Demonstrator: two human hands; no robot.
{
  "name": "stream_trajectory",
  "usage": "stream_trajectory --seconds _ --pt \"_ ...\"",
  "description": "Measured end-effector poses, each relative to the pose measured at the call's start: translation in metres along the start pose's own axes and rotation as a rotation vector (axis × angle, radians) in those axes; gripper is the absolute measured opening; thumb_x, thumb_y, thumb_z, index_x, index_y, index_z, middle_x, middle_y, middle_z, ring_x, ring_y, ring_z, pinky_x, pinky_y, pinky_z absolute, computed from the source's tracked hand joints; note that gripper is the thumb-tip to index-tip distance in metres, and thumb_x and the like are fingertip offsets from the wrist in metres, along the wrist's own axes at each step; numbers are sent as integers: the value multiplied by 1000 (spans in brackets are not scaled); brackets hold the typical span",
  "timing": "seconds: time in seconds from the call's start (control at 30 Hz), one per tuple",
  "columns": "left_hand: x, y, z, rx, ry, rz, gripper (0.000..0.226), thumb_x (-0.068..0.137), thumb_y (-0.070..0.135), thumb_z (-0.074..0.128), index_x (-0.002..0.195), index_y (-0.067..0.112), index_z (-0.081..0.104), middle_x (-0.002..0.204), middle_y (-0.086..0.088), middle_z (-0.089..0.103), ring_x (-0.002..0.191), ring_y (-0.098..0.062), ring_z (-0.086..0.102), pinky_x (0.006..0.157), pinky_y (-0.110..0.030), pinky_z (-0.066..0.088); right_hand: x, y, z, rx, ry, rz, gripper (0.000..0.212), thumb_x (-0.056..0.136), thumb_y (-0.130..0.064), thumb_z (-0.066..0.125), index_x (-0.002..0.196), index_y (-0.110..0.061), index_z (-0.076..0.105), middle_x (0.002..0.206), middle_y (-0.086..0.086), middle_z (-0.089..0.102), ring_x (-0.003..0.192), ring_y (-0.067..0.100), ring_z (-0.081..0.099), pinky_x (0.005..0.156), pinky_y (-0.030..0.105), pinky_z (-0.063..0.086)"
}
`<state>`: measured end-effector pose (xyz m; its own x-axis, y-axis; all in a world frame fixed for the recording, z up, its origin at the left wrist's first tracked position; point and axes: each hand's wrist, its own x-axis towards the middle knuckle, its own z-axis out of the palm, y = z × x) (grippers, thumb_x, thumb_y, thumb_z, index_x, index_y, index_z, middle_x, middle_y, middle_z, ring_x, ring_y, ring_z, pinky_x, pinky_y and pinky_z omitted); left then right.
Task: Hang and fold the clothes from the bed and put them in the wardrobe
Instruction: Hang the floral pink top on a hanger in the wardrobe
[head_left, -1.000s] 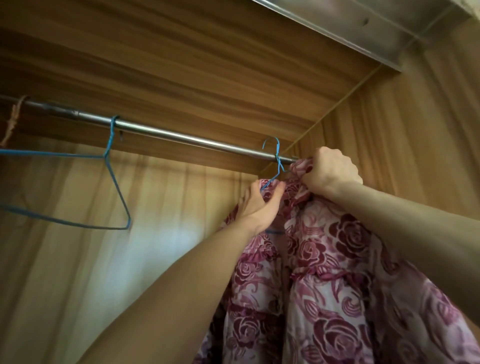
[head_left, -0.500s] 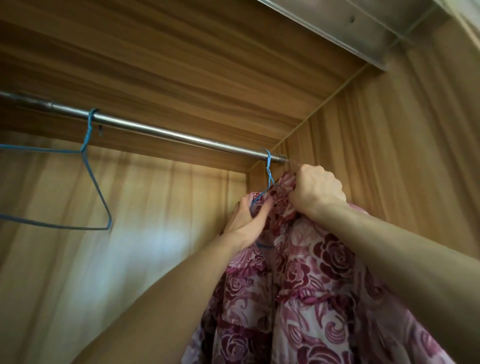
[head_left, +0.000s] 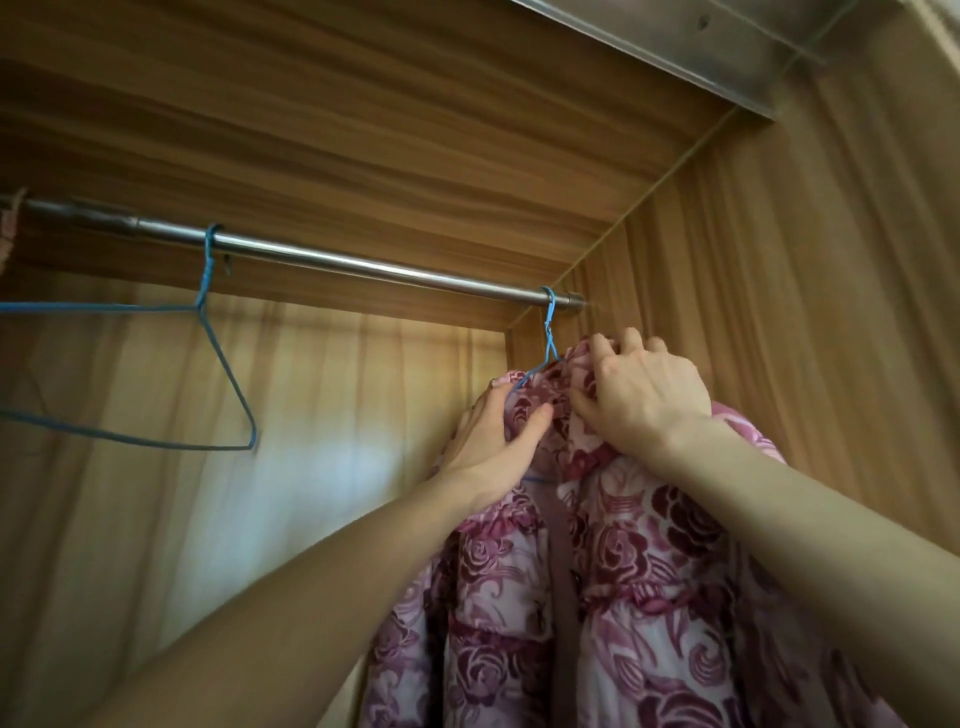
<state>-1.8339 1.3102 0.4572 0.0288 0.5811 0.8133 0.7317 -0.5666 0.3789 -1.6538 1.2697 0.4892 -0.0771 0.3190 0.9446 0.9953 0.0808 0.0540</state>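
The dress (head_left: 613, 597) is covered in dark red roses on pale pink; both hangers (head_left: 546, 338) are blue. The rail (head_left: 363, 267) is silver; the wardrobe wall (head_left: 831, 312) is striped brown wood.

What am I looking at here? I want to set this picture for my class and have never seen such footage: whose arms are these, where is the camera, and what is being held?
There is no machine: a person wears a camera on the head, so you see their own arms reaching up into a wooden wardrobe. A metal rail runs across it. The left hand and right hand grip a pink rose-patterned garment on a blue wire hanger hooked at the rail's right end. An empty blue hanger hangs further left.
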Motion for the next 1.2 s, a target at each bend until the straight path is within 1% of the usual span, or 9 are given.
stream_trajectory --seconds 0.07,0.13,0.2,0.33,0.4,0.47,0.67,0.93,1.2 --pt "-16 8 -8 72 29 61 69 99 71 42 160 42 30 166 12 33 151 -17 32 125 -41 27 -12 1 0 -52 23 -46 59 100 -54 42 146 -16 44 128 13 57 115 36 55 91 43 43" --pt "-35 12 -13 155 59 113 59 104 57 47 158 35 39 167 13 34 148 -16 35 121 -32 28 -33 3 -2 -25 90 -101 67 95 -55 52 149 -16 45 128 16 60 115 38 56 95 46 42" --pt "-56 11 -13 225 58 171 57 105 54 50 157 31 43 168 14 32 150 -13 32 121 -28 28 -62 7 -5 67 172 -129 64 94 -50 54 147 -15 49 129 16 61 119 38 57 101 48 41" --pt "-109 9 -2 230 51 257 58 104 55 49 156 29 45 160 10 44 148 -9 34 117 -17 19 -132 10 -8 227 228 -134 66 94 -46 51 150 -12 49 141 10 59 133 32 52 115 47 37" --pt "-137 7 5 249 70 301 62 101 58 46 155 28 46 159 10 46 147 -8 37 124 -26 25 -169 8 -8 316 221 -114 65 96 -43 52 152 -11 46 146 10 56 136 32 50 116 48 37" --pt "-170 3 12 279 117 326 62 101 56 47 155 26 46 159 10 47 147 -10 39 123 -35 31 -203 7 -7 382 192 -102 62 100 -41 53 152 -10 46 149 10 54 138 32 49 116 48 38" --pt "-292 9 18 370 196 275 59 102 47 53 154 19 48 153 3 51 144 -18 45 119 -38 35 -307 9 -7 483 57 -129 63 102 -40 53 157 -10 40 158 8 46 149 26 39 121 50 33" --pt "-409 -6 26 462 89 89 57 102 42 55 152 15 51 150 -1 54 142 -23 48 117 -40 38 -406 15 -11 581 -107 -106 69 102 -42 53 159 -8 35 163 8 38 154 24 32 122 52 32" --pt "-459 -13 25 387 -4 86 53 103 39 55 149 14 55 147 -3 57 139 -26 51 114 -47 41 -467 15 -49 477 -192 -62 64 102 -41 58 154 -7 44 160 7 43 152 24 34 121 52 32"
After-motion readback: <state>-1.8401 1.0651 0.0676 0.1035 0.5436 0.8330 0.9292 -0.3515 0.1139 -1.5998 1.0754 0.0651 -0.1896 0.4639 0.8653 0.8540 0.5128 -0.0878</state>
